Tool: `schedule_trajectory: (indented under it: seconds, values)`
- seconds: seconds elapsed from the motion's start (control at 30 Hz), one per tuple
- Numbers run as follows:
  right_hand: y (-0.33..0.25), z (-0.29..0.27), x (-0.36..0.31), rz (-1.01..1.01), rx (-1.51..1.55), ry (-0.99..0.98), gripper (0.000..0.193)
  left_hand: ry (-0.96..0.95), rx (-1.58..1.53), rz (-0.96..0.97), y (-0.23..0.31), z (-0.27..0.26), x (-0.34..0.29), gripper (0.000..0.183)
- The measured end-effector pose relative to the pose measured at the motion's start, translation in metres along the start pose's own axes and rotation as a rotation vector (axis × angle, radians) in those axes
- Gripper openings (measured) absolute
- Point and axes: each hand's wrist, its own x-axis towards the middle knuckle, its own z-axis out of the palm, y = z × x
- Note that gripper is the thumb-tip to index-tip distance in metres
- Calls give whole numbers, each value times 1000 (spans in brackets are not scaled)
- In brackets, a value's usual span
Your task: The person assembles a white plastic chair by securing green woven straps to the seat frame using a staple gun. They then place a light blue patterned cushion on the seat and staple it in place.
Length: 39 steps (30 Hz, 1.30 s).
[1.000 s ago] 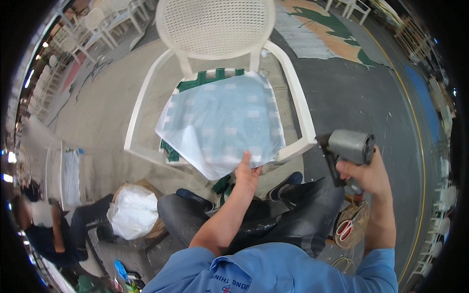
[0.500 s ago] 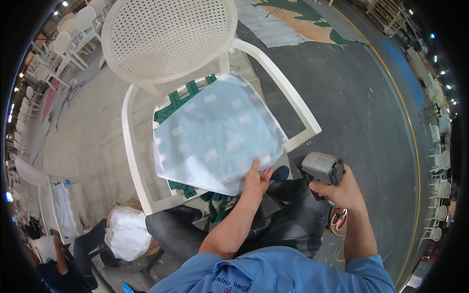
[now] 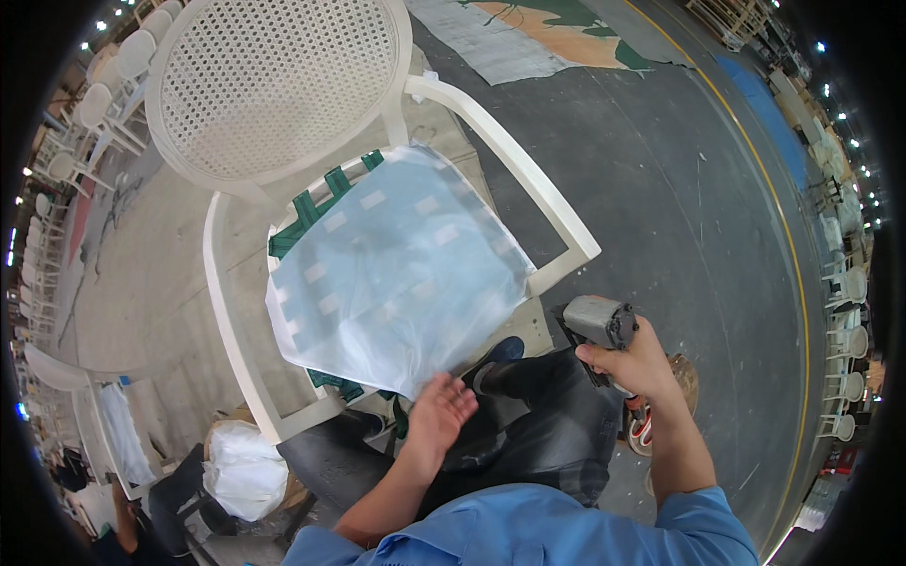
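In front of me stands a white armchair (image 3: 517,156) with a woven oval back. A thin, see-through white cloth (image 3: 396,250) lies over its seat. Green webbing straps (image 3: 310,215) show past the cloth at the back left and the front. My left hand (image 3: 440,413) is at the cloth's front corner, fingers stretched and slightly blurred; whether they touch the cloth I cannot tell. Right of the seat, my right hand (image 3: 646,363) is closed around the handle of a grey staple gun (image 3: 596,323), held above the floor and apart from the chair.
Red-handled scissors (image 3: 639,436) lie on a round stool-like surface below my right forearm. A bundle of white cloth (image 3: 243,469) sits at lower left, near another person (image 3: 123,528). Several white chairs (image 3: 102,104) stand at far left, others along the right. Painted sheeting (image 3: 538,42) covers floor at the back.
My left hand has come off the seat's front edge, moving left and toward me, its fingers spreading. The cloth's front corner hangs lower. The whole view has shifted slightly; the staple gun stays in my right hand.
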Motion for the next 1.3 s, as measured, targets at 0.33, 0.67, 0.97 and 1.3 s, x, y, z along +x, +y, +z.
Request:
schedule_trajectory:
  seconds: [0.33,0.67,0.97,1.3]
  values:
    - [3,16,46,33,-125,15,41,-94,1672,1518,-13,147,62,42]
    - [21,33,88,118,-236,39,32,-266,1816,1518,15,124,115,31]
    - [28,52,101,139,-301,66,32,-312,1870,1553,20,117,112,38]
    - [34,59,102,146,-327,70,32,-355,1865,1575,22,110,117,34]
